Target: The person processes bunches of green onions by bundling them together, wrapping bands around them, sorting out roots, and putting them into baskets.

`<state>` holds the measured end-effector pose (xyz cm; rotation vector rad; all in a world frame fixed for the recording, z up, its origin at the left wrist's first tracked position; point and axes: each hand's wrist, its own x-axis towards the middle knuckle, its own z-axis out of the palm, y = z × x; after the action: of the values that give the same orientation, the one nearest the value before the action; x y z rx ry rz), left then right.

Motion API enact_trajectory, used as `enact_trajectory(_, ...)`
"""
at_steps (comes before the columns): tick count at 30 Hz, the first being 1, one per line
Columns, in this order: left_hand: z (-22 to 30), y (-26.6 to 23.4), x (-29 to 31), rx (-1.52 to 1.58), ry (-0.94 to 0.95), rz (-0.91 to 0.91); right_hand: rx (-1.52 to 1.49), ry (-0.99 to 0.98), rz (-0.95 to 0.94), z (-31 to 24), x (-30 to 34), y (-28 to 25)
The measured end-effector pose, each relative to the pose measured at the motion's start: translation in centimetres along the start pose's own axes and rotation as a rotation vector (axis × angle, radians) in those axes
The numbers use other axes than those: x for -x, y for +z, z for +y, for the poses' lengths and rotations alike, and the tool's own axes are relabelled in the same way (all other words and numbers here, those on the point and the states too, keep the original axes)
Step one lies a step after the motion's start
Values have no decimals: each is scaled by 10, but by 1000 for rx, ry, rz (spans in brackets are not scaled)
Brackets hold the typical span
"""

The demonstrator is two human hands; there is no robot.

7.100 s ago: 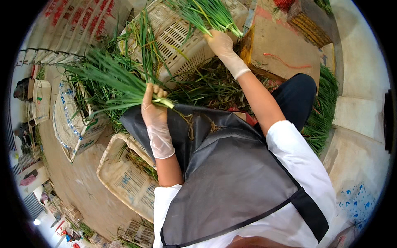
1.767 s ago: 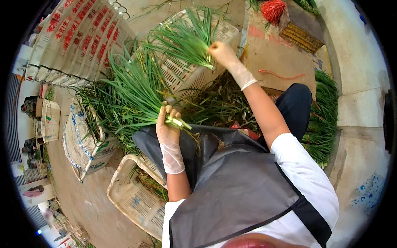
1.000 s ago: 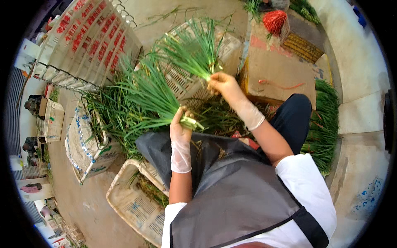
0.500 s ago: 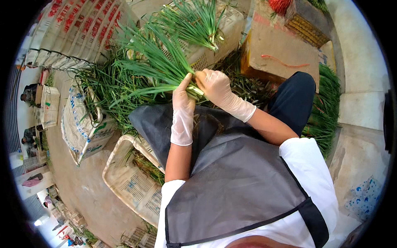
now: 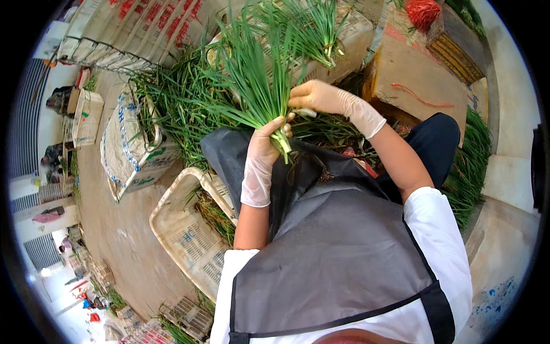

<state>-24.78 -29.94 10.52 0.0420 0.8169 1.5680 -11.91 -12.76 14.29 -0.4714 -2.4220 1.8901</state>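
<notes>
A bunch of garlic chives (image 5: 258, 86) stands nearly upright in my gloved left hand (image 5: 269, 140), leaves fanning up and away. Its pale stem ends poke out below the fingers, which are wrapped round the lower stems. Against the right side of the leaves is my gloved right hand (image 5: 323, 98), fingers bent toward the bunch. The white end of a single stalk (image 5: 307, 113) shows just beneath that hand, seemingly pinched in it; the fingertips are partly hidden by leaves. A dark grey apron (image 5: 326, 246) covers my lap below the bunch.
More chives (image 5: 315, 34) lie on an upturned pale crate (image 5: 352, 40) ahead. Loose green leaves (image 5: 177, 103) heap at the left, beside a white woven bag (image 5: 129, 146) and a plastic basket (image 5: 189, 246). A cardboard-topped box (image 5: 412, 74) stands at the right, with red twine (image 5: 423, 14) behind.
My left hand has turned the bunch from leaning left to nearly upright. My right hand has shifted from the stems, up and right, to the side of the leaves. The view has swung slightly.
</notes>
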Motion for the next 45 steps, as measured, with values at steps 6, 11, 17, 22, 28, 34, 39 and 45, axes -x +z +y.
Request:
enact_trajectory(6,10,-21,26,66,12,46,-128,-172,495,-18,36,-81)
enact_trajectory(11,12,-10,25,224,24,18,501,143,243,11,35,-42)
enact_trajectory(17,6,-2,22,207,-32,-13,-438,-13,-87,3,13,34)
enact_trajectory(22,9,-7,33,144,-77,83,-320,4,75,-9,29,-16)
enact_trajectory(28,14,-6,36,263,56,-78,-774,-242,-6,50,65,-77)
enact_trajectory(34,29,15,36,358,189,-270,69,121,351,35,48,-32)
enact_trajectory(39,29,15,26,324,229,-302,-957,-463,138,7,17,-59)
enact_trajectory(45,5,24,12,243,145,-240,961,503,536,76,-36,-65)
